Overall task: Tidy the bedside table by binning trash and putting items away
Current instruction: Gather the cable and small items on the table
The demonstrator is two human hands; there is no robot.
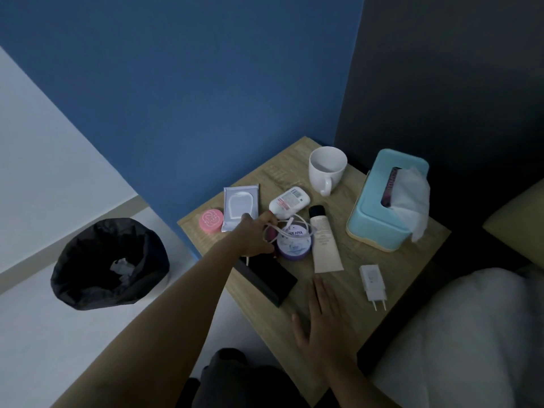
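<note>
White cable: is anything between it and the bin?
Nothing visible. The left hand grips the cable draped over the purple jar; the bin stands open on the floor left of the table.

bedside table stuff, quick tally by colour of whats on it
White: 5: mug, bottle, wipes pack, cable, charger plug
Pink: 1: round tin
Purple: 1: jar
Cream: 1: tube
Blue: 1: tissue box
Black: 1: box
Total: 10
</note>
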